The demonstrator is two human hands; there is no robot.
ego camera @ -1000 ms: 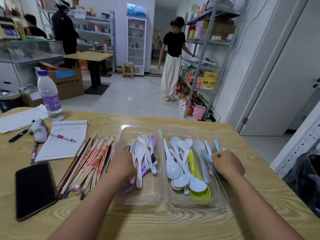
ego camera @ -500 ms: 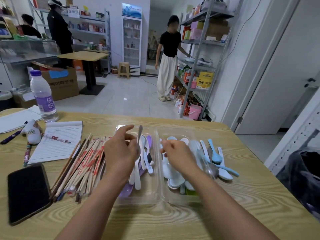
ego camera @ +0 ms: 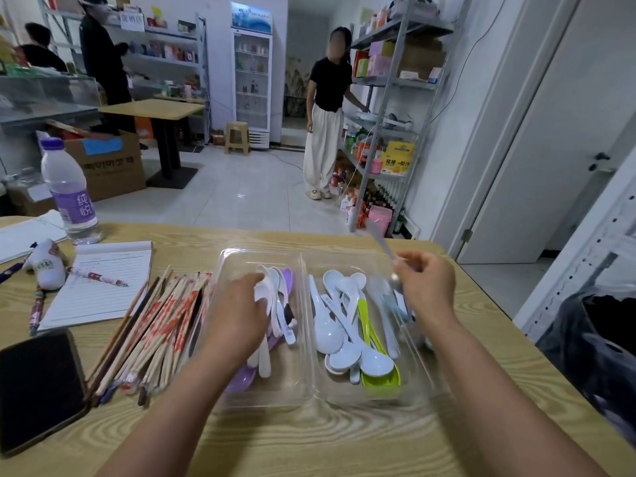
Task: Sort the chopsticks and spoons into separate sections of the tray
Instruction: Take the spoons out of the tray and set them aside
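Observation:
A clear two-section tray (ego camera: pixel 261 252) lies on the wooden table. Its left section holds white spoons (ego camera: pixel 275 297) and a purple spoon (ego camera: pixel 241 376). My left hand (ego camera: pixel 237 315) is lowered over them, fingers curled onto a white spoon. The right section holds white spoons (ego camera: pixel 330 332), a green spoon (ego camera: pixel 378 376) and pale blue ones. My right hand (ego camera: pixel 426 290) hovers above that section's right side and pinches a metal spoon (ego camera: pixel 382 242), handle pointing up and away. A pile of chopsticks (ego camera: pixel 155 325) lies on the table just left of the tray.
A black phone (ego camera: pixel 38 390) lies at the near left, with a notepad (ego camera: pixel 103 280), pens and a water bottle (ego camera: pixel 69 194) behind it. A dark bag (ego camera: pixel 592 356) sits off the table's right edge. A person (ego camera: pixel 327 115) stands by the shelves beyond.
The upright metal spoon that my left hand held is now in my right hand, over the right section. My left hand has dropped back onto the white spoons in the left section.

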